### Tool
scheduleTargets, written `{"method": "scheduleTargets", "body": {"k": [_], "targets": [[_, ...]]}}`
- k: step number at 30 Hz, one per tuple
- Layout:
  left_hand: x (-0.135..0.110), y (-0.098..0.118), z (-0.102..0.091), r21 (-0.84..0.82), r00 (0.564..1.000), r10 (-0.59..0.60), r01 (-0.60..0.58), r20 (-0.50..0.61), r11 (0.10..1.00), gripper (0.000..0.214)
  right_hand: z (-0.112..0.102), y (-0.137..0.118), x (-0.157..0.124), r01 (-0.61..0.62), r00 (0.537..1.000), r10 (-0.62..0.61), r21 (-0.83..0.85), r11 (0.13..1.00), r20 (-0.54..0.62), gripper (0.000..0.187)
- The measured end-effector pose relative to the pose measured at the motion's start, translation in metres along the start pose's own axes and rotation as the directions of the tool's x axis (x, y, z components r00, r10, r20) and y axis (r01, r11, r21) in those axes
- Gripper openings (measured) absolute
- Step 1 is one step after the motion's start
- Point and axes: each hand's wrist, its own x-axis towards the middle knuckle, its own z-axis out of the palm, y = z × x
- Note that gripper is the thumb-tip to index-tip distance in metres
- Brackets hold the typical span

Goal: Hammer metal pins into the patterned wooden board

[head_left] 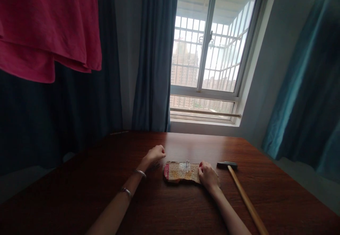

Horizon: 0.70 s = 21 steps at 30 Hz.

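A small flat wooden board [180, 173] lies on the dark wooden table [106, 185]; its left end is red and nails [187, 163] stand upright near its far edge. My right hand [208, 175] rests on the board's right end, fingers curled over it. My left hand [155, 154] is closed in a loose fist on the table, a little to the left of the board and apart from it; whatever is inside it is hidden. Two bracelets [132, 182] circle my left forearm. A hammer [240, 189] with a long wooden handle lies right of my right hand.
A window [209, 50] with outer bars is behind the table, flanked by blue curtains [154, 57]. A red cloth [47, 26] hangs at the upper left. A wooden rod [204, 112] lies along the window sill.
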Motion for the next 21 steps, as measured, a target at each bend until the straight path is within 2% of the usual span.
{"method": "scheduleTargets", "body": {"k": [1,3,7,16,21], "targets": [[-0.002,-0.009,-0.009,0.115,0.995,-0.097,0.094,0.018,0.989,0.019,0.000,0.000,0.000,0.001,1.000,-0.001,-0.002,1.000,-0.001,0.013],[-0.006,-0.023,-0.021,0.264,0.973,-0.227,0.208,0.044,0.942,0.022,0.000,0.001,0.000,-0.001,1.000,0.001,-0.006,1.000,-0.004,0.013],[-0.013,-0.036,-0.028,0.340,0.935,-0.333,0.276,0.123,0.899,0.020,0.001,0.001,0.000,-0.010,1.000,0.010,-0.015,1.000,-0.012,0.013],[-0.008,-0.047,-0.024,0.228,0.906,-0.367,0.319,0.211,0.920,0.008,-0.002,-0.001,-0.001,-0.006,1.000,0.006,-0.012,1.000,-0.004,0.013],[-0.003,-0.052,-0.015,0.172,0.909,-0.318,0.279,0.269,0.945,0.011,-0.006,-0.003,-0.001,-0.004,1.000,0.004,-0.005,1.000,0.002,0.013]]}}
